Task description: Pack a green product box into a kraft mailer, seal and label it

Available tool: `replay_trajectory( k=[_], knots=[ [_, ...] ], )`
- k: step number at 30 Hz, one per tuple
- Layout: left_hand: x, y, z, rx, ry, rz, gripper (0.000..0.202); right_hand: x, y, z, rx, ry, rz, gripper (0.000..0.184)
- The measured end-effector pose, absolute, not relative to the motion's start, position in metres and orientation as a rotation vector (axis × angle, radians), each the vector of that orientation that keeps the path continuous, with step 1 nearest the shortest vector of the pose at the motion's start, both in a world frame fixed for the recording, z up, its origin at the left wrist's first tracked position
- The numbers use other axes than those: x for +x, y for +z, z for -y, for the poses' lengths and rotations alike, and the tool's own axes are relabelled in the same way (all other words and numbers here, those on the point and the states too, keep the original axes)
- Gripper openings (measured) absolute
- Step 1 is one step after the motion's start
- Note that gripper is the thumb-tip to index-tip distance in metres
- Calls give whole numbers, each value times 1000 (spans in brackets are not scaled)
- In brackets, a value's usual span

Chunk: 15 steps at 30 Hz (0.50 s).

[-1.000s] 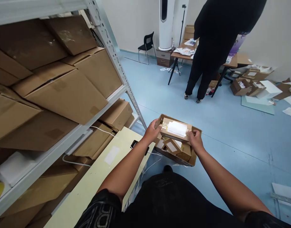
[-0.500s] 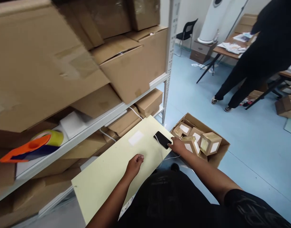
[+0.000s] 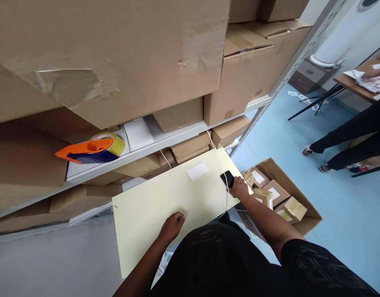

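Right hand (image 3: 238, 187) grasping black phone (image 3: 227, 178) (white cable attached) | left hand (image 3: 174, 223) fisted, empty, on pale-yellow board (image 3: 153, 206) | open cardboard box (image 3: 301, 206) of small cartons beside.

The person wears a black T-shirt (image 3: 221, 264) with short sleeves. On the right sleeve (image 3: 329, 268) there is a faint dark grey printed pattern, difficult to read. Both forearms are bare, without watch or bracelet. The left hand (image 3: 173, 225) and the right hand (image 3: 238, 187) have no gloves and no rings that can be seen.
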<state>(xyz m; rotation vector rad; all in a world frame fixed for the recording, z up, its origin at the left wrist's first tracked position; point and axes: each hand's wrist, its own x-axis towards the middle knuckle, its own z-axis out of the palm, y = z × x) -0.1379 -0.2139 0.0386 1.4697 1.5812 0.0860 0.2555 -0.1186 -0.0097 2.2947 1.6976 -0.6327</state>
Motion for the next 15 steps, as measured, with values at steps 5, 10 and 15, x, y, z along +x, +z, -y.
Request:
replay_trajectory(
  k=[5,10,15],
  knots=[
    [-119,20,226,1423,94,-1690,19,257,-14,120,2336,-626,-1772,58],
    [-102,-1,242,1384,47,-1791,22,263,-17,125,2338,-629,-1800,56],
    [-95,-21,255,1391,118,-1888,28,273,-22,127,2320,-603,-1871,60]
  ],
)
